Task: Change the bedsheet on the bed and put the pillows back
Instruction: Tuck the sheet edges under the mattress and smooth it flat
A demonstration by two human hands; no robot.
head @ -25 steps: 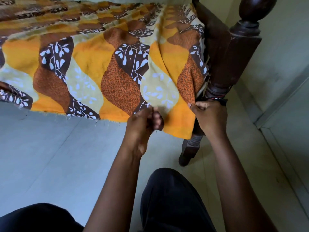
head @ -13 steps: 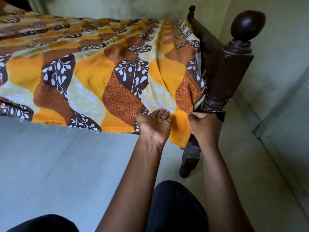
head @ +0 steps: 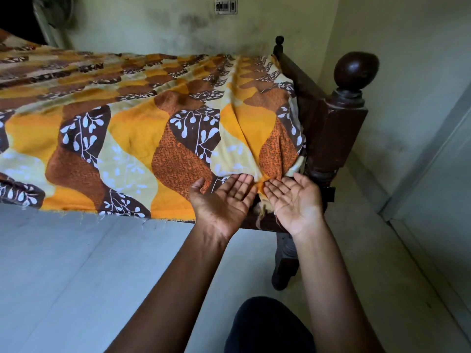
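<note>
An orange, brown and cream leaf-patterned bedsheet (head: pixel 132 128) covers the bed and hangs over its near side. My left hand (head: pixel 221 200) and my right hand (head: pixel 297 200) are both palm up with straight fingers, their fingertips pushed under the sheet's bunched corner next to the dark wooden bedpost (head: pixel 339 128). The fabric is gathered into folds above my fingers. No pillows are in view.
A dark wooden footboard (head: pixel 293 70) runs back from the bedpost to a second small post. Pale tiled floor (head: pixel 76 263) lies in front of the bed. A wall with a switch plate (head: pixel 225 6) is behind, and a wall stands close on the right. My dark-trousered knee (head: pixel 267 324) is below.
Both hands let go of the sheet corner they gripped and turned palm up with fingers straightened under the fabric. The view has pulled back and up from the bed.
</note>
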